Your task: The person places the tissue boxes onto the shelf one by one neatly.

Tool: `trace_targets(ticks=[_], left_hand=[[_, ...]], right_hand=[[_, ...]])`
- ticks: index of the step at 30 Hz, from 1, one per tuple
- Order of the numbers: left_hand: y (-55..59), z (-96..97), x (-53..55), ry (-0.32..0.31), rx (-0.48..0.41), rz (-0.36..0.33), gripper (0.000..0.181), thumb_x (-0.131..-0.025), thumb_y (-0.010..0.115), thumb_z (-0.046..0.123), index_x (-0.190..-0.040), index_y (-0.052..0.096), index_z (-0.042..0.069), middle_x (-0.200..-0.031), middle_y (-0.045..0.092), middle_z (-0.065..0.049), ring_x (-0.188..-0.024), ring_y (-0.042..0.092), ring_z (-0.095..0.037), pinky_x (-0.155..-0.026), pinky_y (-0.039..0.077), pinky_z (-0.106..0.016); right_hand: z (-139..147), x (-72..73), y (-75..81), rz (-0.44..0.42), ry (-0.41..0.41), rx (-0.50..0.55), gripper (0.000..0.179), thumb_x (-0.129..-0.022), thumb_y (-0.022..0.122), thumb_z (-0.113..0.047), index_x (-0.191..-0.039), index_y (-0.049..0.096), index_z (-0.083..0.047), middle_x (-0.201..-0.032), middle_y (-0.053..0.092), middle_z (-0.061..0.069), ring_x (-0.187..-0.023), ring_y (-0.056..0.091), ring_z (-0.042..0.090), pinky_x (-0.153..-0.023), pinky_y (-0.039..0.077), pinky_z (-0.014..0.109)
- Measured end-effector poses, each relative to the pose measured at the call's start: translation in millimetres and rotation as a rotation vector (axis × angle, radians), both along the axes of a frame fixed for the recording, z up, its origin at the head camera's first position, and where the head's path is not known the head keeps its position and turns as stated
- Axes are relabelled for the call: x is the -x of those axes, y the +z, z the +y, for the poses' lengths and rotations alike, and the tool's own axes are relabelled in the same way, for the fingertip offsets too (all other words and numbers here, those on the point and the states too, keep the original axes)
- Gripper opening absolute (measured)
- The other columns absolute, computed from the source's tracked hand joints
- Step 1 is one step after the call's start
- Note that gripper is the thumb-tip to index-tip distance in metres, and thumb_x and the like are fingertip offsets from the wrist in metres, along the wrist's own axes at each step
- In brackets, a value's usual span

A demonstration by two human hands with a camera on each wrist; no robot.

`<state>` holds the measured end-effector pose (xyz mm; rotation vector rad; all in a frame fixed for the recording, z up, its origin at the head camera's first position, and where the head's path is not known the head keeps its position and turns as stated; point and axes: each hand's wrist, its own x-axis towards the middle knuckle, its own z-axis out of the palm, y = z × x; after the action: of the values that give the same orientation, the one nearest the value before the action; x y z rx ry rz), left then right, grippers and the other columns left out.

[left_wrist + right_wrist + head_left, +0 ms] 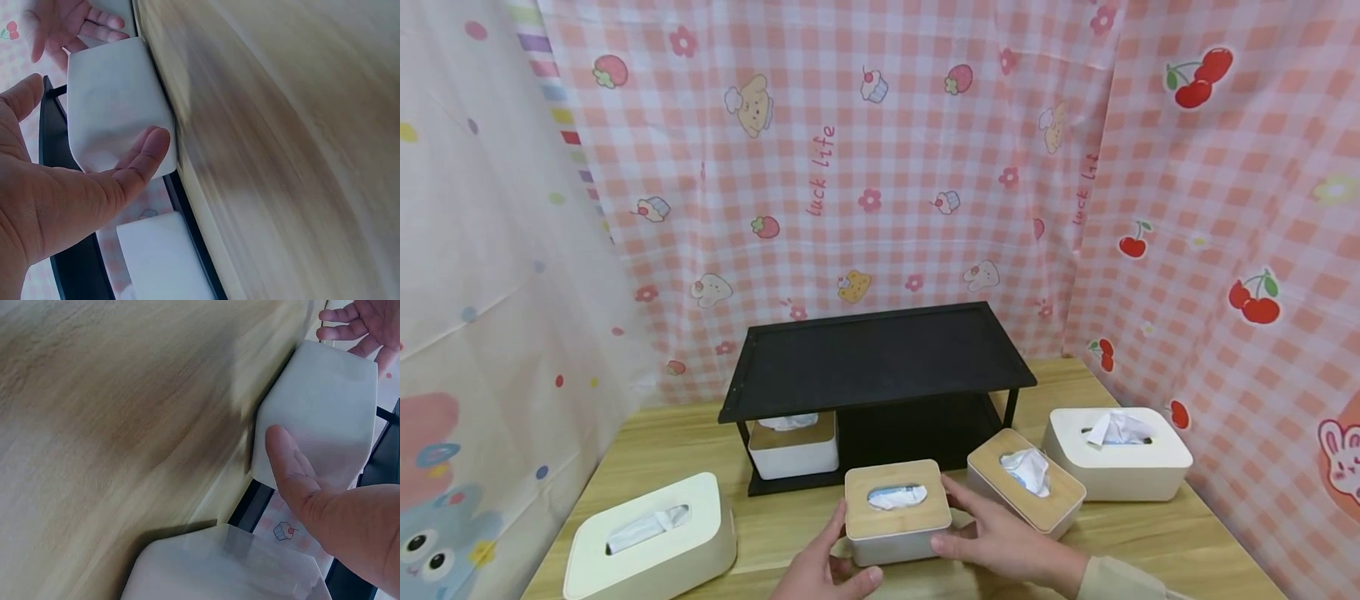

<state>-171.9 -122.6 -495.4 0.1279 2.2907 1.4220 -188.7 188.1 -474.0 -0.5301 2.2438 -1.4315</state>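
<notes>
A tissue box (897,546) with a wooden lid and a pale body sits on the table in front of the black shelf, tissue showing in its oval slot. My left hand (831,560) holds its left side, thumb by the front corner. On the opposite side my right hand (1000,533) grips it, thumb (290,459) against the front face and fingers along the right side. Both wrist views show the box's plain pale front (115,100) between the two hands. Just right of it, a second wooden-lidded tissue box (1060,497) stands at an angle, partly behind my right hand.
A two-tier black shelf (880,358) stands at the back, with a wooden-lidded tissue box (793,454) on the left of its lower tier. All-white tissue boxes stand at the far left (700,517) and far right (1120,475). Patterned curtains (880,167) enclose the wooden table (767,533).
</notes>
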Motion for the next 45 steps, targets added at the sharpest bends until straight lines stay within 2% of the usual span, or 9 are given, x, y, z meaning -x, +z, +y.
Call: trace_targets(ticks=[7, 16, 21, 26, 31, 36, 38, 42, 45], left_hand=[[3.9, -2.1, 2.2, 0.013, 0.003, 0.023, 0.117, -0.092, 0.081, 0.056, -0.171, 0.013, 0.002, -0.166, 0.037, -0.033, -0.103, 0.066, -0.020, -0.088, 0.059, -0.040], [2.7, -5.3, 3.7, 0.018, -0.059, 0.037, 0.113, -0.094, 0.081, 0.051, -0.171, 0.013, 0.002, -0.167, 0.035, -0.035, -0.106, 0.071, -0.021, -0.088, 0.062, -0.035], [1.8, -6.9, 5.0, 0.027, -0.102, 0.028, 0.113, -0.094, 0.082, 0.047, -0.171, 0.013, 0.004, -0.170, 0.028, -0.035, -0.117, 0.072, -0.027, -0.096, 0.062, -0.042], [1.7, -5.6, 4.3, 0.009, -0.129, 0.048, 0.114, -0.093, 0.083, 0.046, -0.171, 0.012, 0.005, -0.172, 0.023, -0.034, -0.126, 0.067, -0.037, -0.102, 0.059, -0.050], [3.9, -1.8, 7.5, 0.017, -0.136, 0.046, 0.116, -0.092, 0.083, 0.050, -0.172, 0.010, 0.009, -0.172, 0.023, -0.035, -0.135, 0.060, -0.047, -0.106, 0.056, -0.055], [5.7, 4.8, 11.1, 0.032, -0.108, 0.086, 0.117, -0.092, 0.084, 0.050, -0.173, 0.010, 0.009, -0.171, 0.021, -0.037, -0.141, 0.053, -0.055, -0.109, 0.053, -0.062], [6.0, 7.4, 12.6, 0.053, -0.091, 0.106, 0.118, -0.091, 0.084, 0.050, -0.173, 0.011, 0.008, -0.172, 0.021, -0.036, -0.140, 0.054, -0.055, -0.108, 0.054, -0.062], [3.0, 9.6, 18.1, 0.107, -0.052, 0.145, 0.117, -0.091, 0.084, 0.052, -0.172, 0.014, 0.005, -0.171, 0.028, -0.034, -0.131, 0.063, -0.048, -0.100, 0.060, -0.055], [-0.3, 10.0, 19.7, 0.126, -0.071, 0.161, 0.114, -0.093, 0.084, 0.047, -0.171, 0.015, 0.002, -0.170, 0.030, -0.034, -0.128, 0.065, -0.046, -0.097, 0.062, -0.050]], right_hand=[[-6, 0.6, -6.2, 0.048, -0.014, 0.053, 0.090, -0.105, 0.069, -0.038, -0.170, 0.019, -0.001, -0.165, 0.041, 0.032, -0.125, 0.069, 0.031, -0.093, 0.055, 0.018], [-11, -2.3, -6.6, 0.025, -0.069, 0.057, 0.085, -0.108, 0.062, -0.044, -0.170, 0.020, -0.002, -0.165, 0.040, 0.030, -0.121, 0.068, 0.027, -0.093, 0.054, 0.022], [-14, -3.3, -6.9, -0.002, -0.096, 0.085, 0.085, -0.109, 0.060, -0.047, -0.171, 0.019, -0.005, -0.168, 0.036, 0.030, -0.125, 0.065, 0.029, -0.091, 0.055, 0.027], [-16, -1.3, -7.3, -0.021, -0.116, 0.114, 0.086, -0.109, 0.057, -0.048, -0.171, 0.017, -0.004, -0.170, 0.030, 0.030, -0.116, 0.067, 0.025, -0.087, 0.056, 0.030], [-20, 2.8, -5.4, -0.042, -0.154, 0.121, 0.086, -0.109, 0.055, -0.050, -0.171, 0.016, -0.005, -0.173, 0.027, 0.027, -0.115, 0.066, 0.026, -0.089, 0.054, 0.031], [-22, 8.2, -6.9, -0.047, -0.179, 0.149, 0.087, -0.110, 0.054, -0.048, -0.171, 0.011, -0.003, -0.175, 0.023, 0.028, -0.127, 0.064, 0.030, -0.096, 0.058, 0.041], [-23, 11.1, -7.5, -0.052, -0.177, 0.167, 0.086, -0.111, 0.054, -0.047, -0.172, 0.011, -0.004, -0.175, 0.022, 0.027, -0.131, 0.062, 0.033, -0.099, 0.059, 0.045], [-23, 16.1, -8.0, -0.040, -0.149, 0.167, 0.086, -0.110, 0.055, -0.047, -0.172, 0.012, -0.005, -0.175, 0.023, 0.025, -0.136, 0.060, 0.035, -0.103, 0.057, 0.041], [-23, 17.0, -11.0, -0.003, -0.127, 0.138, 0.087, -0.109, 0.060, -0.044, -0.171, 0.013, -0.005, -0.174, 0.025, 0.026, -0.139, 0.060, 0.036, -0.105, 0.056, 0.037]])
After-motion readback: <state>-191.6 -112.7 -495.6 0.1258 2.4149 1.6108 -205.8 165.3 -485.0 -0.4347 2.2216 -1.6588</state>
